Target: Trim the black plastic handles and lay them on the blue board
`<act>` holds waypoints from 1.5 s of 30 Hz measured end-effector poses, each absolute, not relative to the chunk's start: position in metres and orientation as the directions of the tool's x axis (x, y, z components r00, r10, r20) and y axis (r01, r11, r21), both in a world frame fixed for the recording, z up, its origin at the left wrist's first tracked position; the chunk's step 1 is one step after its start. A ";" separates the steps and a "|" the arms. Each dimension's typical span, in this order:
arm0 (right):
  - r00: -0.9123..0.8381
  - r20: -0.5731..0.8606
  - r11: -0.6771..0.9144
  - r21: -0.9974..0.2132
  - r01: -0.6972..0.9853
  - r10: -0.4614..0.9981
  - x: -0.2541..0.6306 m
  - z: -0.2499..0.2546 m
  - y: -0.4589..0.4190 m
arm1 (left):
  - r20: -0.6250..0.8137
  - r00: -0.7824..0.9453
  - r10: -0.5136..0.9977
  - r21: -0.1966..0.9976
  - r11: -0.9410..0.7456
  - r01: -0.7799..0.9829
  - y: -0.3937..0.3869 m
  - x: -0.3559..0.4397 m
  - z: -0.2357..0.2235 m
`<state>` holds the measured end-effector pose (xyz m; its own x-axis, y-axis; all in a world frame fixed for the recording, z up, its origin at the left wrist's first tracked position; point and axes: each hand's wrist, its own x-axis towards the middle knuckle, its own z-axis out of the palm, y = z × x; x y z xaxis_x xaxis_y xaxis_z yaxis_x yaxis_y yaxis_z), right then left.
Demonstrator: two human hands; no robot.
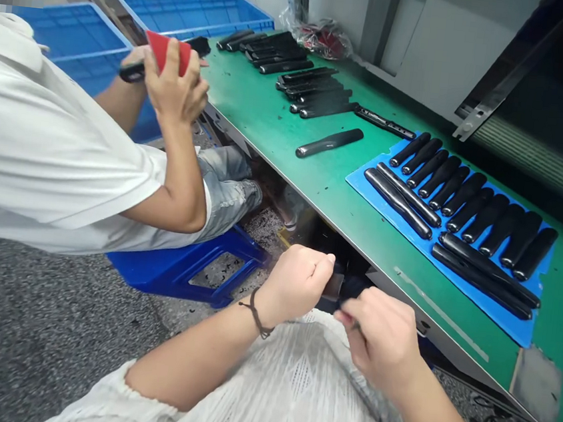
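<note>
My left hand (299, 280) is closed in front of my shirt, its thumb pressed on the curled fingers. My right hand (384, 332) is also closed, just to the right and slightly lower. Between them shows a blurred dark piece (351, 287) with a greyish face; both hands seem to grip it, but most of it is hidden. A trace of red shows at my right fingertips, too smeared to name. On the bench nearby, a blue sheet (365, 181) carries a row of black handle-shaped parts (491, 223) and several longer ones laid crosswise.
The green bench (270, 122) runs diagonally, bearing more black parts (318, 94) and a single one (329, 142). At left a co-worker holds a red piece (170, 55) and a black part. Blue crates (196, 14) and a blue stool (185, 261) stand there. A grey plate (537, 386) lies at the bench edge.
</note>
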<state>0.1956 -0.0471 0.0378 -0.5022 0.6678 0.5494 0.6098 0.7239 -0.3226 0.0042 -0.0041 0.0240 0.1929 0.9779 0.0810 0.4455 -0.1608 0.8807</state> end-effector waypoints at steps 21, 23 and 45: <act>-0.524 0.625 0.596 0.116 0.795 0.578 0.193 0.037 -0.035 | -0.138 0.239 0.961 0.833 -0.018 0.554 -0.010 0.014 0.034; -0.540 0.654 0.611 0.147 0.778 0.530 0.195 0.030 -0.031 | -0.194 0.307 0.932 0.893 0.039 0.449 -0.010 0.014 0.030; -0.397 0.562 0.593 -0.220 0.775 0.726 0.230 0.045 -0.025 | -0.142 0.413 0.899 0.978 0.064 0.196 -0.021 0.003 0.020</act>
